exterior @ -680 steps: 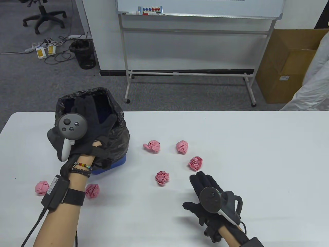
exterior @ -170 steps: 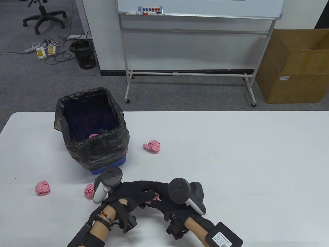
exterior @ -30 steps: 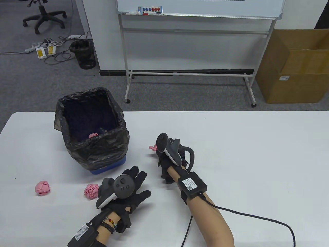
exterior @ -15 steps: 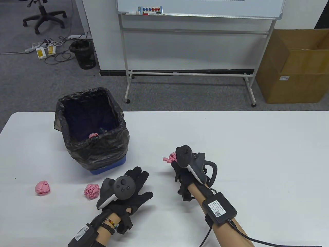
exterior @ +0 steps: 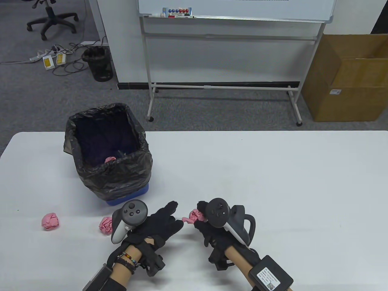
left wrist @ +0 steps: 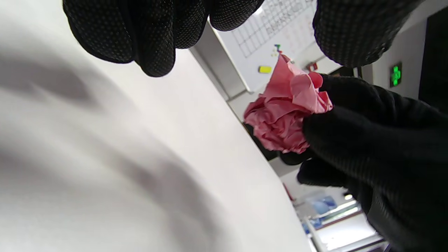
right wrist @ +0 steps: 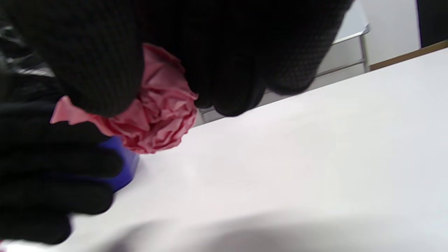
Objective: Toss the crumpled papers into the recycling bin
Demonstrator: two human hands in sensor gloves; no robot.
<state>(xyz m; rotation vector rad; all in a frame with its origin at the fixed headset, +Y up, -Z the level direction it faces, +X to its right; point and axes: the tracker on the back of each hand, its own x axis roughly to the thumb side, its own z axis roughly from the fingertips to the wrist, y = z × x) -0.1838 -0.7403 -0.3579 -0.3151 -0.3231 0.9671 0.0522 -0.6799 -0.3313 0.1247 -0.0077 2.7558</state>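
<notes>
My right hand grips a crumpled pink paper ball above the table's front middle; the ball also shows in the left wrist view and the right wrist view. My left hand is open with fingers spread, its fingertips right beside the ball, holding nothing. The bin, lined with a black bag on a blue base, stands at the table's left and holds a pink ball. Two more pink balls lie on the table: one by my left hand, one further left.
The white table stretches to the right. Behind it stand a whiteboard on a wheeled stand, a cardboard box and a small black floor bin.
My right hand has lifted the pink ball from beside the bin and carried it back toward the front edge, close to my left hand. My left hand has turned and reached toward the ball.
</notes>
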